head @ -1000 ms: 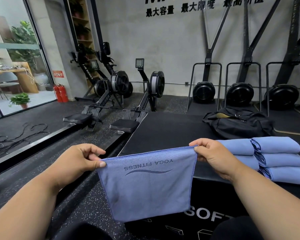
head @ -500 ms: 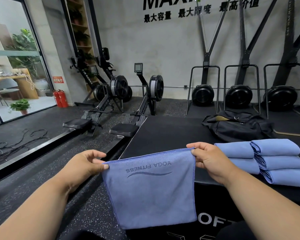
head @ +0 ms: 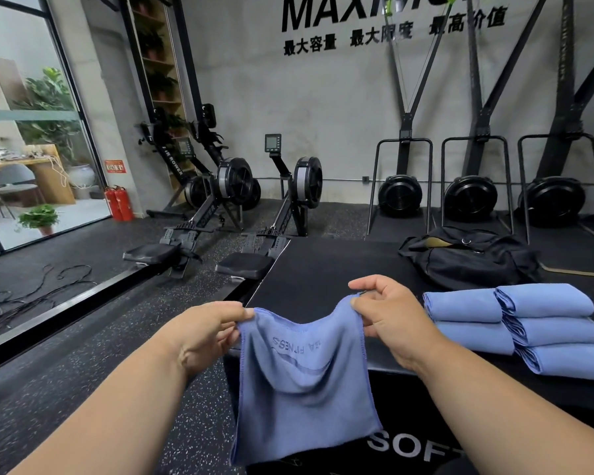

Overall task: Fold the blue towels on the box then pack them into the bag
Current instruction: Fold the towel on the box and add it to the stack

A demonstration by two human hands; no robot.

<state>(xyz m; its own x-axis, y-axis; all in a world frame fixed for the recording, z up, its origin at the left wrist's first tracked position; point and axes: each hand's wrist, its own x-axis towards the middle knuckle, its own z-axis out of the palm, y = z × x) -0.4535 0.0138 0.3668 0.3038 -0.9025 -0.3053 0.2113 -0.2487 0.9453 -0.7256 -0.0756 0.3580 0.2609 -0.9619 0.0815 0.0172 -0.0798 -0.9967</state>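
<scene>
head view: only one camera, looks down at my hands over the box (head: pixel 323 269).
left grip: left hand (head: pixel 206 334) pinches the towel's top-left corner.
right grip: right hand (head: pixel 388 313) pinches the top-right corner.
towel (head: pixel 302 382): hangs in front of the box, top edge slack and sagging between the hands — logo side toward me.
done pile: folded towels (head: pixel 528 327) stacked on the box, right of my hands.
bag (head: pixel 470 255): black, on the box behind the pile, zip looks open.
step: folding, mid-fold I judge — packing not begun.
next: bring the corners together, lay it flat on the box.
</scene>
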